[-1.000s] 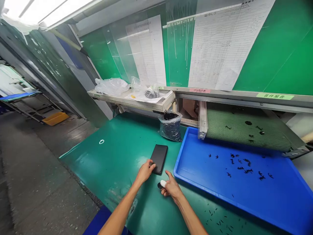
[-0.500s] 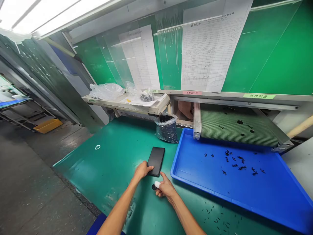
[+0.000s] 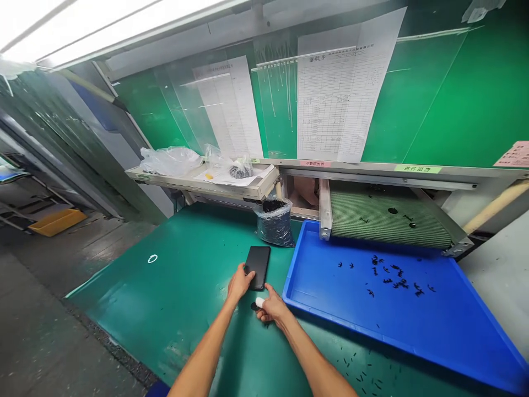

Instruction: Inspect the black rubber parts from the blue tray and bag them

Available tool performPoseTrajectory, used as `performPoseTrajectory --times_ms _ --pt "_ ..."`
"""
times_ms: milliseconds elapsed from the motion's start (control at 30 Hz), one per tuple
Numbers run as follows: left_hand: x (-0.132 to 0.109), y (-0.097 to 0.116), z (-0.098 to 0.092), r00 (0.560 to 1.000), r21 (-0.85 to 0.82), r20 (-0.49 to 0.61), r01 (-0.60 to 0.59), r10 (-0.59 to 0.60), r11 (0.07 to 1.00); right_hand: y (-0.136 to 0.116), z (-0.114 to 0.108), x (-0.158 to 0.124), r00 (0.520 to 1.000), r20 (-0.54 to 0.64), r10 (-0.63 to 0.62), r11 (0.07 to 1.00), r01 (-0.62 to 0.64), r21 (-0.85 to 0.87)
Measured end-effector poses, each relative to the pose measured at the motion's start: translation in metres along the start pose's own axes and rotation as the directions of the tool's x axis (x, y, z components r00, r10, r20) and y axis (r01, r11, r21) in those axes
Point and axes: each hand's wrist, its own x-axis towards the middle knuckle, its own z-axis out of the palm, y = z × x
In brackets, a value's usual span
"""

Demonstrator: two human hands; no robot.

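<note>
A flat black rectangular object (image 3: 258, 263), like a phone or a wallet, lies on the green table. My left hand (image 3: 239, 282) grips its near left side, thumb on top. Just to the right, my right hand (image 3: 271, 306) is closed in a pinch on a small black disc (image 3: 254, 305), with a white finger cover (image 3: 259, 302) on the thumb. The right index fingertip is close to the near edge of the black object. A few tiny black bits show under the right hand.
A blue tray (image 3: 289, 275) with scattered small black parts stands on the right, below a green ribbed conveyor belt (image 3: 384, 220). Behind the black object is a clear bag (image 3: 275, 226) of black pieces. A shelf (image 3: 239, 190) juts out at the back left. Loose black slivers dot the table's front.
The view has shifted a little to the right. Both hands keep nearly the same hold, and small black bits now show beneath the right hand.
</note>
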Motion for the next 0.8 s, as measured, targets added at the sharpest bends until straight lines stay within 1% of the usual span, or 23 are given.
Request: performPoseTrajectory --times_ms 67,133,200,267,333,433,500,567,600,667,733,800 --pt "-0.011 0.005 0.003 0.998 0.014 -0.006 -0.057 0.057 0.998 0.01 -0.002 -0.009 1.0 -0.011 -0.009 1.0 0.009 -0.029" --pt "-0.027 0.006 0.011 0.994 0.032 0.019 -0.112 0.111 0.993 0.027 -0.003 -0.024 1.0 -0.006 -0.012 0.998 0.011 -0.054" --pt "-0.042 0.003 0.022 0.989 0.046 0.05 -0.138 0.136 0.989 0.044 -0.006 -0.041 1.0 0.002 -0.019 0.997 0.019 -0.07" --pt "-0.05 -0.001 0.03 0.989 0.045 0.059 -0.137 0.135 0.99 0.057 -0.01 -0.055 0.999 0.001 -0.035 0.996 0.035 -0.083" --pt "-0.049 -0.005 0.032 0.991 0.017 0.046 -0.124 0.123 0.992 0.066 -0.015 -0.064 0.998 -0.004 -0.055 0.994 0.055 -0.092" --pt "-0.038 -0.005 0.027 0.994 -0.081 0.01 -0.107 0.108 0.991 0.073 -0.02 -0.072 0.997 -0.006 -0.075 0.992 0.074 -0.103" --pt "-0.034 0.0 0.022 0.995 -0.187 -0.008 -0.099 0.099 0.977 0.075 -0.024 -0.079 0.996 -0.006 -0.085 0.991 0.084 -0.108" --pt "-0.038 0.008 0.022 0.996 -0.326 -0.002 -0.087 0.091 0.941 0.075 -0.032 -0.09 0.992 -0.017 -0.129 0.985 0.126 -0.114" --pt "-0.044 0.013 0.024 0.996 -0.402 0.017 -0.073 0.087 0.913 0.073 -0.037 -0.098 0.985 -0.032 -0.17 0.978 0.165 -0.125" --pt "-0.067 0.022 0.032 0.992 -0.546 0.096 -0.019 0.085 0.837 0.066 -0.052 -0.118 0.957 -0.085 -0.279 0.949 0.262 -0.173" --pt "-0.1 0.031 0.044 0.975 -0.648 0.196 0.049 0.103 0.76 0.055 -0.07 -0.141 0.908 -0.162 -0.387 0.903 0.337 -0.265" --pt "-0.138 0.043 0.059 0.944 -0.732 0.302 0.139 0.135 0.667 0.045 -0.086 -0.164 0.849 -0.24 -0.471 0.849 0.362 -0.385"
